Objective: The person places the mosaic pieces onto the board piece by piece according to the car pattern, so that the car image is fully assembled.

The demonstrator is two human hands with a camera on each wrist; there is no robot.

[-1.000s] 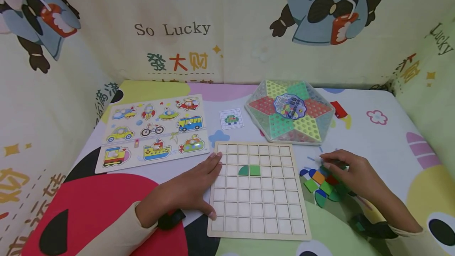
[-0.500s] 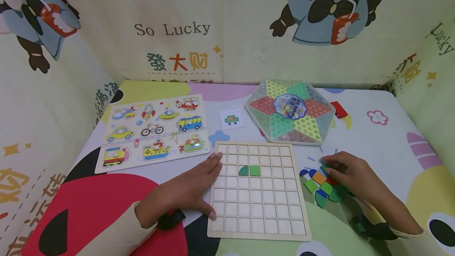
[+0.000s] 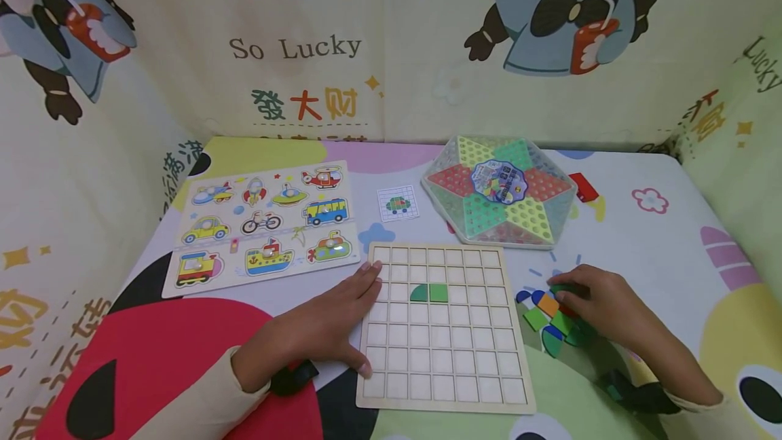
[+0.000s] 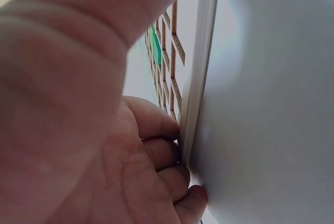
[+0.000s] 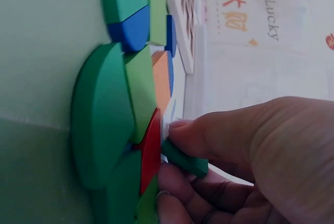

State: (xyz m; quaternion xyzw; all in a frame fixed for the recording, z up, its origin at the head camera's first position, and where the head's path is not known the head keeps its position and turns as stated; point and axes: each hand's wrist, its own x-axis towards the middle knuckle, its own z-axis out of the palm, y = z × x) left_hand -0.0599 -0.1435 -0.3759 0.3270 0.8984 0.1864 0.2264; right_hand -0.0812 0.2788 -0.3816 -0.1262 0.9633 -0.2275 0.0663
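My left hand [image 3: 324,318] rests along the left edge of a wooden grid board [image 3: 441,360], thumb and fingers spread; the left wrist view shows fingertips against the board's side [image 4: 195,88]. Two pieces sit side by side in the grid: a dark green quarter circle [image 3: 419,293] and a light green square [image 3: 438,292]. Right of the board, my right hand [image 3: 607,304] pinches a dark green block [image 5: 185,160] between thumb and fingers, its full shape partly hidden. Below that hand lies a heap with an orange square [image 3: 548,304], a red piece [image 5: 151,151] and green blocks [image 5: 102,117].
A vehicle picture puzzle [image 3: 263,229] lies at the back left. Beside it is a small pattern card [image 3: 398,205] with a green turtle-like figure. A hexagonal Chinese checkers box [image 3: 499,212] stands behind the board, with a red block [image 3: 584,187] to its right.
My right hand has shifted slightly over the heap, and a dark green block now shows between its thumb and fingers. The left hand and the board have stayed put.
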